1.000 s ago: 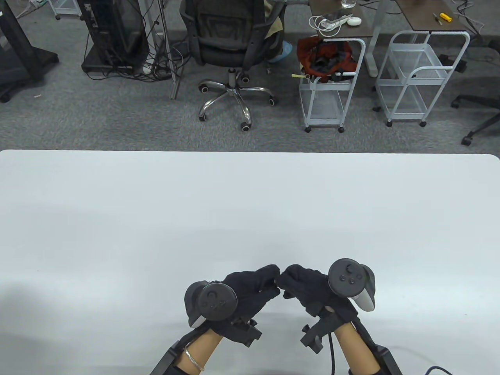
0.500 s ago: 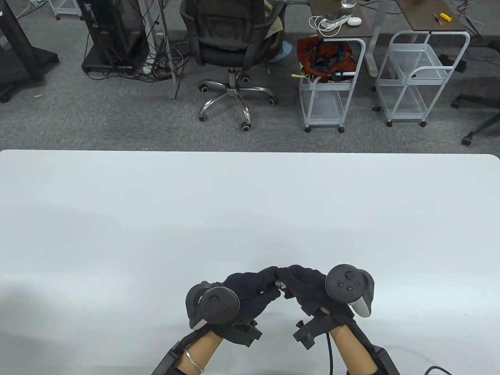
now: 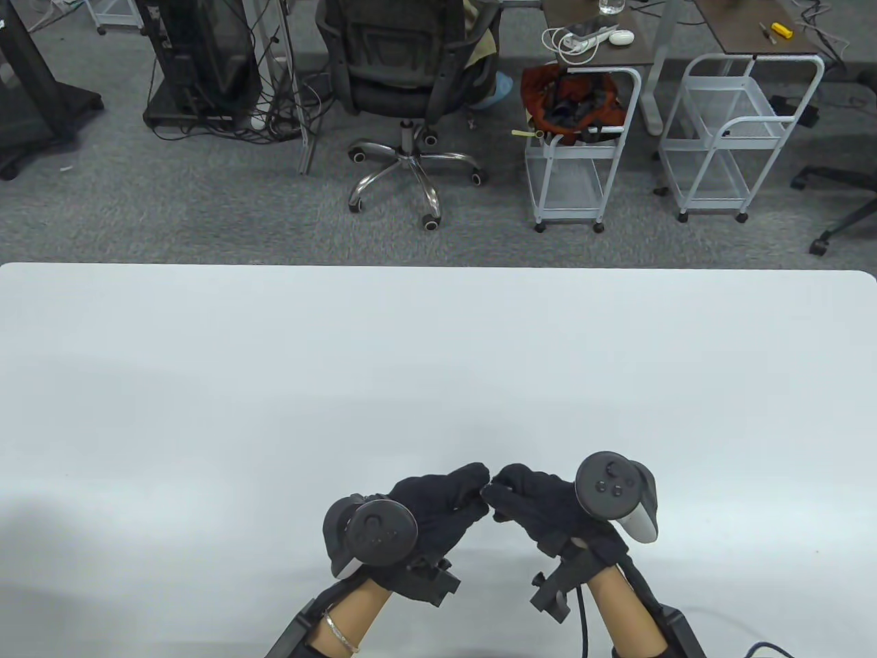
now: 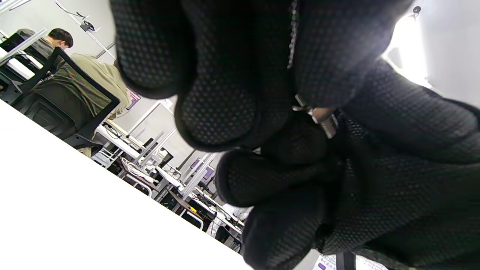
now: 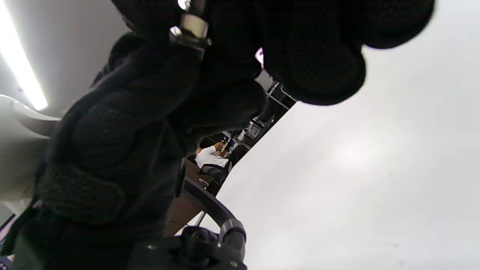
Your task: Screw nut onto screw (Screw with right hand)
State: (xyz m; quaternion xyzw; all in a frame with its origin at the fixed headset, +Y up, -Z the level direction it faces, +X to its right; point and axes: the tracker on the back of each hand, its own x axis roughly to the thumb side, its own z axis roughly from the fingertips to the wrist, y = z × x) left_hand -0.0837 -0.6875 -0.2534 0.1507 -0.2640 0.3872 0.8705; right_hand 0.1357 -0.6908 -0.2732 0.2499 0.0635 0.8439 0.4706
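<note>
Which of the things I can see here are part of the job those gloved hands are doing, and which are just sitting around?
Part of the job:
- left hand
- right hand
- metal screw and nut, pinched between their fingertips; which piece is which I cannot tell

Just around:
- white table
- office chair
- two wire carts
- yellow tool

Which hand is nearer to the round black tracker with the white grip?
Right. The tracker sits strapped on the right hand; the left hand is across the fingers' meeting point.
</note>
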